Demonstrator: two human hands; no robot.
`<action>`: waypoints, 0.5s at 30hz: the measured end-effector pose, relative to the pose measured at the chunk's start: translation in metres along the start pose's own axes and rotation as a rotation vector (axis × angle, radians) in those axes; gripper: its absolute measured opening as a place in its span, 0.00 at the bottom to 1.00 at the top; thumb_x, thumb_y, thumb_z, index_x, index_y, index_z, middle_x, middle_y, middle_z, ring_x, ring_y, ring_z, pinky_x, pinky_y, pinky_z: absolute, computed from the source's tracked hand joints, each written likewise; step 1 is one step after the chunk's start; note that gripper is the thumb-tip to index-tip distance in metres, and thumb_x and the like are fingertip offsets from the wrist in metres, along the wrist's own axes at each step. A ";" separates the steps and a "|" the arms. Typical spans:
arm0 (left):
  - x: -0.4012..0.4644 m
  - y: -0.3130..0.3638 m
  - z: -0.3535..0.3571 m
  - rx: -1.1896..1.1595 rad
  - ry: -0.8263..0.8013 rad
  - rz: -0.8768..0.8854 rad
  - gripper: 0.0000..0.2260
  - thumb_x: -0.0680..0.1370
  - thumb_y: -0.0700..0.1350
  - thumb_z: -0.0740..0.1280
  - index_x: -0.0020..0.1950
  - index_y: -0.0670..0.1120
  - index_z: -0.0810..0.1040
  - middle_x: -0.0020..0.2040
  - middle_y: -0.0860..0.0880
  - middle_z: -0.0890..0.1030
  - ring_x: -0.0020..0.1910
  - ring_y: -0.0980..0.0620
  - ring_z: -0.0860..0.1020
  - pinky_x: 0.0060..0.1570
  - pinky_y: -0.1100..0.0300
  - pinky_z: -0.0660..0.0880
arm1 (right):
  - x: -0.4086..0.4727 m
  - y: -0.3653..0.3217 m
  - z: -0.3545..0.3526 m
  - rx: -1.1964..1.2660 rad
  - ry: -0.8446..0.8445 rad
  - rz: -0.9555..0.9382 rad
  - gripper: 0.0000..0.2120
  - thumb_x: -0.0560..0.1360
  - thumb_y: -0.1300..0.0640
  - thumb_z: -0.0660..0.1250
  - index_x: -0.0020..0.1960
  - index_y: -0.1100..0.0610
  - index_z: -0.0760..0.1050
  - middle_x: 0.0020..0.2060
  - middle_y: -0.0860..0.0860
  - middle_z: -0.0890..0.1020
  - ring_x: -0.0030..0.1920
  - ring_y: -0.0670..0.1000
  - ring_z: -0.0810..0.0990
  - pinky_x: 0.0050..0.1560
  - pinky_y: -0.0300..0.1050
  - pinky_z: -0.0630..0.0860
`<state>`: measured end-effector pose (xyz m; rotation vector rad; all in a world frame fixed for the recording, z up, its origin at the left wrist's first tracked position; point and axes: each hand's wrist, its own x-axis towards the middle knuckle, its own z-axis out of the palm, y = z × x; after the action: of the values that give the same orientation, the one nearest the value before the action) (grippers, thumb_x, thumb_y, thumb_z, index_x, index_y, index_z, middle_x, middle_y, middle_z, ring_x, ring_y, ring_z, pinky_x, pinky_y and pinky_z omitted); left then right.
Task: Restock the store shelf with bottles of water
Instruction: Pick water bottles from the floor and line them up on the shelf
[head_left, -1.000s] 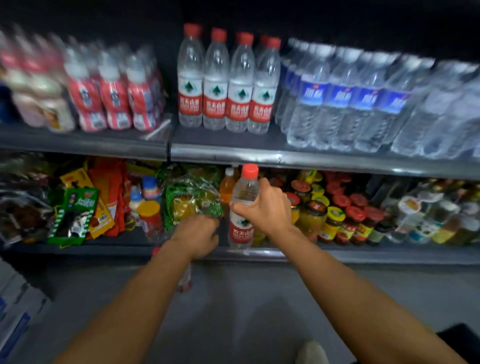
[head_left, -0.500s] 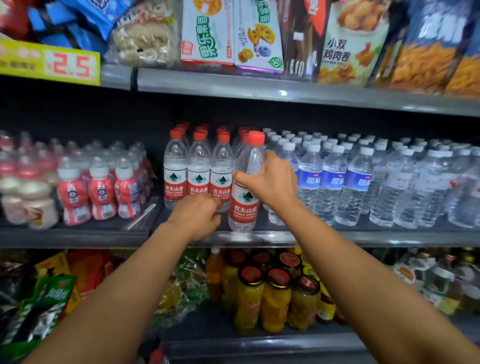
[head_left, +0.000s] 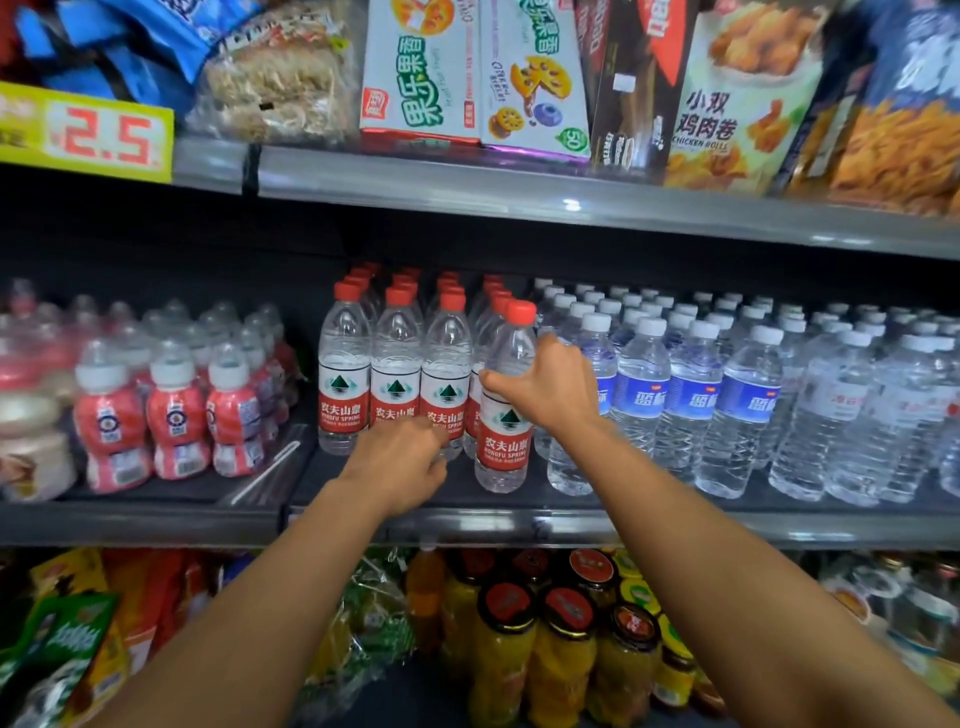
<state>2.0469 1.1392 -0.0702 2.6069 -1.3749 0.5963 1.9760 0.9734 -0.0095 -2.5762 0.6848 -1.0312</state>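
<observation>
On the middle shelf stand rows of clear water bottles with red caps and red labels. My right hand grips one more such bottle at its shoulder. This bottle stands upright on the shelf at the front of the rightmost red-cap row. My left hand hovers low in front of the third front bottle, fingers curled, knuckles at its label. Nothing shows inside that hand.
Blue-label, white-cap water bottles fill the shelf right of the red-cap rows, and small red drink bottles stand to the left. Snack boxes sit on the shelf above. Jars and packets fill the shelf below.
My right hand lifted the bottle from the lower shelf level up to the middle shelf and set it down at the front of the row. The left hand rose along with it.
</observation>
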 end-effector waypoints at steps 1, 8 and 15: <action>0.000 -0.001 0.002 0.000 0.002 0.003 0.11 0.78 0.48 0.60 0.57 0.46 0.76 0.53 0.48 0.77 0.51 0.48 0.76 0.46 0.54 0.74 | 0.001 0.001 0.001 -0.003 -0.007 0.004 0.26 0.65 0.37 0.72 0.45 0.58 0.69 0.38 0.52 0.77 0.39 0.54 0.76 0.33 0.44 0.69; -0.004 -0.009 0.011 0.020 -0.022 -0.011 0.13 0.79 0.49 0.60 0.60 0.46 0.75 0.55 0.48 0.77 0.54 0.47 0.75 0.49 0.55 0.71 | 0.013 0.004 0.010 0.051 -0.109 0.043 0.25 0.64 0.38 0.73 0.45 0.59 0.75 0.38 0.53 0.80 0.38 0.52 0.79 0.33 0.46 0.77; -0.011 -0.009 0.014 0.034 -0.076 -0.051 0.14 0.79 0.50 0.60 0.61 0.46 0.74 0.57 0.48 0.77 0.57 0.47 0.75 0.53 0.53 0.73 | 0.019 0.004 0.008 0.110 -0.222 0.077 0.22 0.68 0.43 0.75 0.44 0.60 0.73 0.40 0.54 0.80 0.37 0.51 0.77 0.34 0.46 0.74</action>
<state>2.0521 1.1485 -0.0872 2.7094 -1.3257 0.5234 1.9922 0.9608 -0.0054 -2.4987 0.6446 -0.7240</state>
